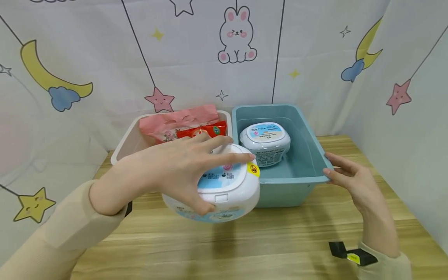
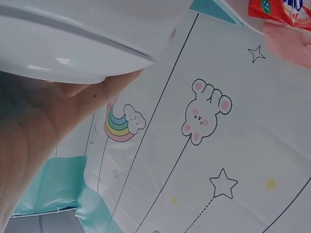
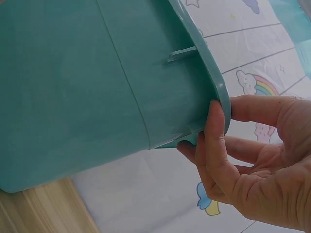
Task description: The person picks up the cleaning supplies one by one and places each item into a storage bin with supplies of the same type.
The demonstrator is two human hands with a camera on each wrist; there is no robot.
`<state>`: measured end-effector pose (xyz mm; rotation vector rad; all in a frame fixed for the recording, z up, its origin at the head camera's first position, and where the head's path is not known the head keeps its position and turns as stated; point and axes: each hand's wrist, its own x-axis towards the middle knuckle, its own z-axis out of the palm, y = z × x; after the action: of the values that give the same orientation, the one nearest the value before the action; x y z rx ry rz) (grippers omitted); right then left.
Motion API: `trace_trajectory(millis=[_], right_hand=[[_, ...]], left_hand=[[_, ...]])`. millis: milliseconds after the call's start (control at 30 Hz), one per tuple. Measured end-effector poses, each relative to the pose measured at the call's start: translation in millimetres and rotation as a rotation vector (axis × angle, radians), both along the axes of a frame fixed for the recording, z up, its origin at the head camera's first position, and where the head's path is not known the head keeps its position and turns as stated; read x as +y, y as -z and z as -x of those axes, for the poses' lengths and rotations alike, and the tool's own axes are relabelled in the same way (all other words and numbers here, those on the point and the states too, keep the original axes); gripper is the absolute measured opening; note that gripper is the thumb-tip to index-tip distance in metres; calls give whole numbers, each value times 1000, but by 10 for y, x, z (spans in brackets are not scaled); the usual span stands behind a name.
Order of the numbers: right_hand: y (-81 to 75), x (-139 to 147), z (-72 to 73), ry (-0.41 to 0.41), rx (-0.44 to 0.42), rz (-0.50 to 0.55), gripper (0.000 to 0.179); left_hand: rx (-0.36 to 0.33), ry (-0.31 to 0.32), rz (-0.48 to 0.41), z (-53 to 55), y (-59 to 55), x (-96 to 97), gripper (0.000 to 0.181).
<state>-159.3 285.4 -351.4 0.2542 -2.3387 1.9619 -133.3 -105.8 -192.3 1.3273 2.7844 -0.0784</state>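
Observation:
My left hand (image 1: 182, 165) grips a white lidded tub (image 1: 227, 204) with a blue label from above, fingers spread over the lid and thumb on the near side. The tub hangs above the table, in front of the two bins. Its white side (image 2: 73, 43) fills the upper left of the left wrist view, with the hand partly hidden behind it. At the near right corner of the teal bin (image 1: 288, 194), my right hand (image 1: 353, 181) pinches the rim. A similar white tub (image 1: 267, 149) stands inside that bin.
Left of the teal bin, a white bin (image 1: 126, 142) holds a pink package (image 1: 182, 116) and a red packet (image 1: 218, 128). Both bins stand on a wood-grain table (image 1: 266, 245). A printed curtain (image 1: 196, 62) hangs behind and along the sides.

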Motion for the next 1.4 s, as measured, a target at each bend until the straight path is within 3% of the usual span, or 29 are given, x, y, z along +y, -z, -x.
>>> trace_trajectory(millis=[367, 567, 933, 1400], right_hand=[[-8, -6, -7, 0, -3, 9, 56], [-37, -17, 20, 3, -7, -7, 57], [-42, 4, 14, -6, -10, 27, 55], [-45, 0, -6, 13, -37, -28, 56]], left_hand=[[16, -8, -11, -27, -149, 57, 92], [29, 16, -24, -17, -238, 112, 91], [45, 119, -101, 68, -342, 283, 93], [26, 126, -140, 201, -430, 491, 92]])
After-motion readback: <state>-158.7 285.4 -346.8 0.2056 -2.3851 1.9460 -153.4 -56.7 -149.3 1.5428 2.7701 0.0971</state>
